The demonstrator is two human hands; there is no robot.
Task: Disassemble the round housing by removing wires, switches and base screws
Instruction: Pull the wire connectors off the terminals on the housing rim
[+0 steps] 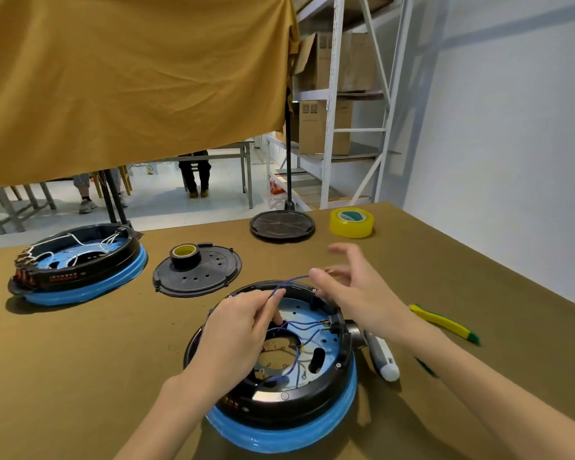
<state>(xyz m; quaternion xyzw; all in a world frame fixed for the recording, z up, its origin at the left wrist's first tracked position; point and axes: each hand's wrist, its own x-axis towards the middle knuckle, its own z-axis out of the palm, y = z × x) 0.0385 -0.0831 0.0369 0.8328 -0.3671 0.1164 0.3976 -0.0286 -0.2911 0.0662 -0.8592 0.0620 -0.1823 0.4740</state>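
A round black housing (312, 398) with a blue rim stands on the table right in front of me, open side up. Blue wires (304, 323) run across its inside to brass terminals at its right wall. My left hand (236, 336) lies over the housing's left half and pinches one blue wire (287, 283), which arches up and to the right. My right hand (356, 287) hovers over the housing's far right rim and pinches the free end of that wire between thumb and forefinger; its other fingers are spread and blurred.
A second housing (77, 263) with white wires stands at the far left. A black cover plate (198, 272) carries a black tape roll (185, 255). Further back lie another black disc (282, 225) and yellow tape (351, 222). A white tool (384, 358) and a yellow-green tool (443, 323) lie to the right.
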